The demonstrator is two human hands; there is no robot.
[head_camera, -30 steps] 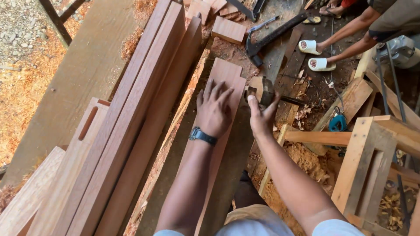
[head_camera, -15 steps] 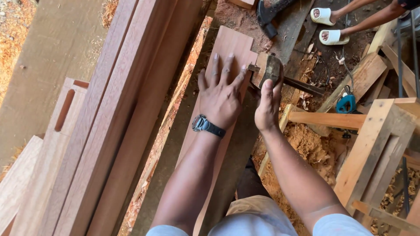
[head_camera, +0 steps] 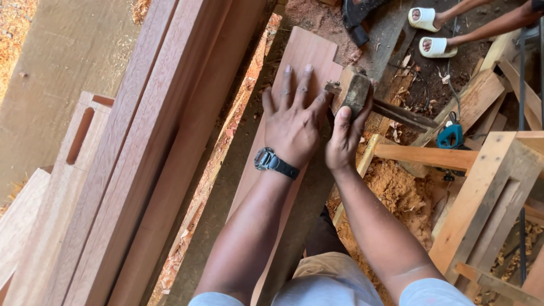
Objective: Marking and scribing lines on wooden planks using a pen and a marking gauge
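My left hand [head_camera: 294, 116], with a dark wristwatch [head_camera: 271, 161] on its wrist, lies flat with fingers spread on a reddish wooden board [head_camera: 306, 54] that runs away from me. My right hand [head_camera: 347, 133] grips a small worn wooden block tool [head_camera: 356, 90] at the board's right edge, just beside my left fingers. A thin dark piece sticks out of the tool toward the board. The board's far end is notched.
Long reddish planks [head_camera: 164, 124] are stacked at left, one with a slot [head_camera: 79, 136]. Sawdust [head_camera: 396, 187] covers the ground at right. A pale wooden frame [head_camera: 487, 192], a teal tool [head_camera: 450, 136] and another person's feet in white sandals [head_camera: 433, 34] are at right.
The view has tilted down and closer. My left hand stays pressed on the board while my right hand has closed around the wooden tool and brought it against the board's edge.
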